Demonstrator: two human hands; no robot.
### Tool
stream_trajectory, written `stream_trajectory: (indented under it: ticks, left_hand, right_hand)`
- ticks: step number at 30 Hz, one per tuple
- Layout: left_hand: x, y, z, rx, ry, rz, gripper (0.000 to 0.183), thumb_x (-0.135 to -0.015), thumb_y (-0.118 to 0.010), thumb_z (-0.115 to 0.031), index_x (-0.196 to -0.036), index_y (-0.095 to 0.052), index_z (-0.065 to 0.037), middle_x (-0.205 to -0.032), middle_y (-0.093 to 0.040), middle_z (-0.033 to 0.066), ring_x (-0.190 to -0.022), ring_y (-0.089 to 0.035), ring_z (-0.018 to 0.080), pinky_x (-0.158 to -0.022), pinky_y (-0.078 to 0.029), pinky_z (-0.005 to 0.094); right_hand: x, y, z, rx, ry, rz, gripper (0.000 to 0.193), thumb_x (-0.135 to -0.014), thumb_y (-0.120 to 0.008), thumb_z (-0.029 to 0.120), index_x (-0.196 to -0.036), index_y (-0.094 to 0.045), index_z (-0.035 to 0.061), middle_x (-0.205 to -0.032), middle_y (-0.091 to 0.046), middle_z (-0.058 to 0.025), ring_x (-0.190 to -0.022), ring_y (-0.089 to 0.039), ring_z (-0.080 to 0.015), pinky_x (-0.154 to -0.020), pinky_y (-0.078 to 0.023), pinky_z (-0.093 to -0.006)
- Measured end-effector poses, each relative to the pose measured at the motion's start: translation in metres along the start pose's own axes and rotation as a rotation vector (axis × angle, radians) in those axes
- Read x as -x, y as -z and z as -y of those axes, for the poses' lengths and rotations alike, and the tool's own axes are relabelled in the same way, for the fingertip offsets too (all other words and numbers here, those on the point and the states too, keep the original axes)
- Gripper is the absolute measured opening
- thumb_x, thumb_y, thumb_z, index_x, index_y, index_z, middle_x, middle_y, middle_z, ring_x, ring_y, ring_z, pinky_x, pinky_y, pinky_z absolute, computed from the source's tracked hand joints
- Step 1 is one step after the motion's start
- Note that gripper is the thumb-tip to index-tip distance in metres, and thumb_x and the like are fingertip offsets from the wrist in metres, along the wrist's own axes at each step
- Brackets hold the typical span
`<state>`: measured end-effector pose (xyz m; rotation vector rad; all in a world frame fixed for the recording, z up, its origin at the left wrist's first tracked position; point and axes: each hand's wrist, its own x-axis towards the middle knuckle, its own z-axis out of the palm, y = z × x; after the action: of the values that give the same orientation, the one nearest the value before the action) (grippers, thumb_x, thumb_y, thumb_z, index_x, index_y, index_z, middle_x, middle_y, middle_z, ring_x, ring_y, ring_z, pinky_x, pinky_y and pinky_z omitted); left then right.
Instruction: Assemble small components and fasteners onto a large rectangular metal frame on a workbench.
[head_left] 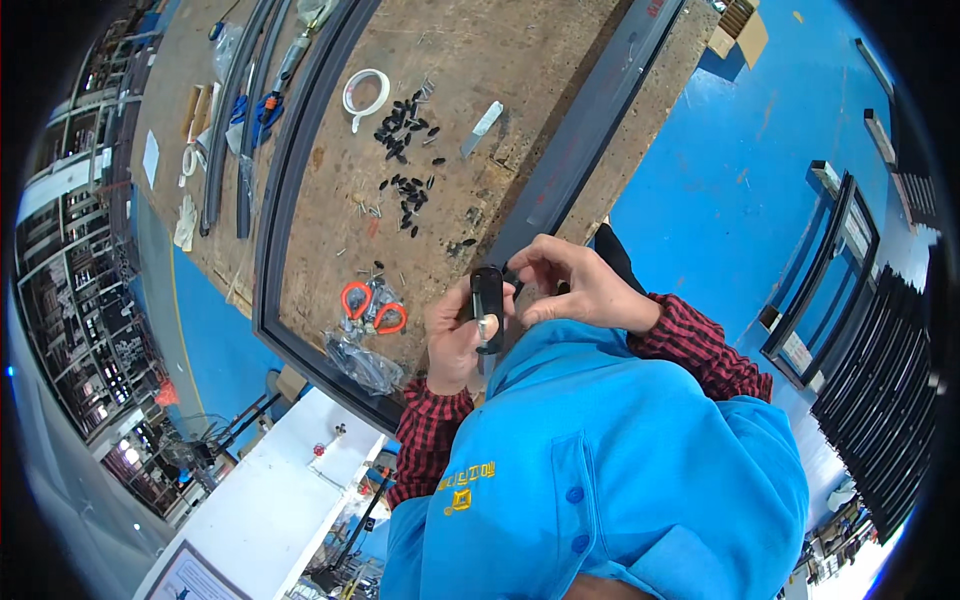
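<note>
Close to my body, my left hand (456, 338) is closed around a black oblong piece (489, 284) with rounded ends and a shiny, paler middle. The thumb lies across its lower part. Just right of it, my right hand (585, 290) has its fingers curled in toward the thumb, with the fingertips near the piece's upper end. Whatever those fingers hold, if anything, is too small or hidden to name. Both hands are above the near bar of a dark grey frame (545, 190) on the wooden workbench (330, 215).
Scissors with red-orange handles (388, 318) rest by clear plastic bags (365, 365). Farther off are several small black parts (410, 190), loose screws, a roll of white tape (366, 92) and a flat blade (482, 128). Grey strips (243, 110) and a power tool (290, 65) lie left.
</note>
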<state>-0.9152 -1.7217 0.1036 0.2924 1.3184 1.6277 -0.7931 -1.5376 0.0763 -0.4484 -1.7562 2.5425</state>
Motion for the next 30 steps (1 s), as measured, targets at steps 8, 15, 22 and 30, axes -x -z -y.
stream_trajectory:
  ticks: [8,15,22,30]
  left_hand:
    - [-0.013,-0.011,-0.022,-0.726,-0.340,-0.034,0.035,-0.072,-0.069,-0.017,-0.101,-0.065,0.003,-0.082,-0.060,0.0054,-0.065,-0.048,0.0144,-0.058,-0.039,0.0267]
    - [-0.017,-0.020,-0.032,-1.253,-0.357,-0.096,0.032,-0.072,-0.070,-0.016,-0.098,-0.064,0.001,-0.077,-0.059,0.0044,-0.059,-0.047,0.0167,-0.053,-0.038,0.0300]
    - [-0.032,-0.013,-0.043,-1.095,0.147,-0.004,0.020,-0.081,-0.065,-0.016,-0.096,-0.062,-0.002,-0.075,-0.061,0.0064,-0.055,-0.050,0.0203,-0.051,-0.040,0.0297]
    - [-0.041,-0.008,-0.028,0.311,0.454,0.038,0.022,-0.101,-0.053,-0.026,-0.104,-0.058,-0.005,-0.078,-0.065,0.0131,-0.061,-0.061,0.0222,-0.060,-0.049,0.0288]
  right_hand:
    - [0.007,0.011,-0.004,-0.043,0.004,0.019,0.038,-0.080,-0.085,0.020,-0.109,-0.066,0.0044,-0.084,-0.062,-0.0019,-0.071,-0.053,-0.0089,-0.066,-0.045,-0.0231]
    - [0.009,0.020,0.009,-0.284,-0.018,-0.046,0.018,-0.097,-0.067,0.018,-0.105,-0.066,0.0023,-0.077,-0.063,-0.0024,-0.066,-0.053,-0.0086,-0.062,-0.044,-0.0222]
    - [0.004,0.012,0.011,-0.195,-0.136,0.124,0.017,-0.103,-0.054,0.016,-0.097,-0.063,0.0027,-0.071,-0.060,-0.0009,-0.060,-0.049,-0.0079,-0.055,-0.040,-0.0218]
    - [-0.013,0.007,0.002,-0.355,-0.135,0.151,0.018,-0.103,-0.055,0.018,-0.093,-0.062,0.0043,-0.067,-0.058,0.0002,-0.056,-0.042,-0.0056,-0.050,-0.034,-0.0215]
